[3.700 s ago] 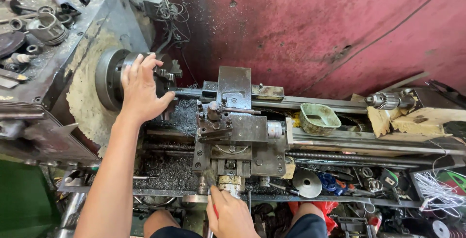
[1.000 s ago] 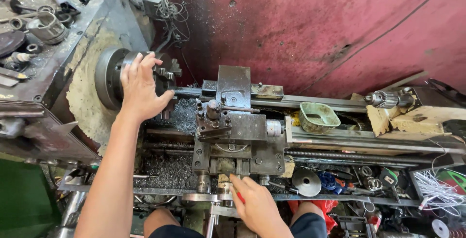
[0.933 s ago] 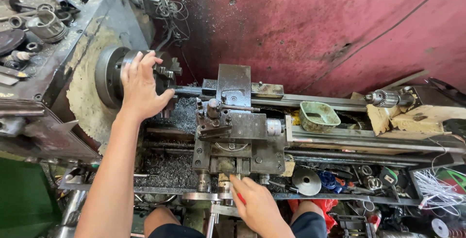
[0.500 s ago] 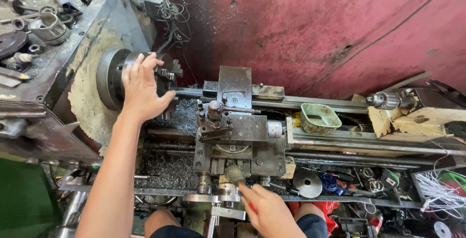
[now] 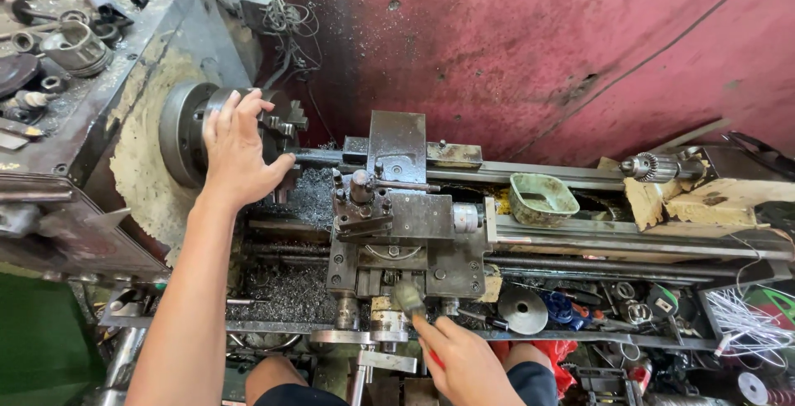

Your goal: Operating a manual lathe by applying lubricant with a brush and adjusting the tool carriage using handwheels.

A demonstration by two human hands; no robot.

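Left hand lies flat and spread on the lathe chuck, gripping nothing; if the spindle starts, fingers likely get caught on the jaws. Right hand pinches a small brush at the carriage front; swarf in the bed could cut skin.

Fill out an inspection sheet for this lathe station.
Surface: lathe bed greasy, metal chips below the carriage.
Job's things: chuck under left hand; brush held by right hand.
Clutter: green tray on the bed, loose parts on the headstock, tools on the lower shelf.
Fingers: left spread over the chuck, right closed on the brush.
Cables: wires above the chuck, white bundle at right.
Surroundings: red wall.
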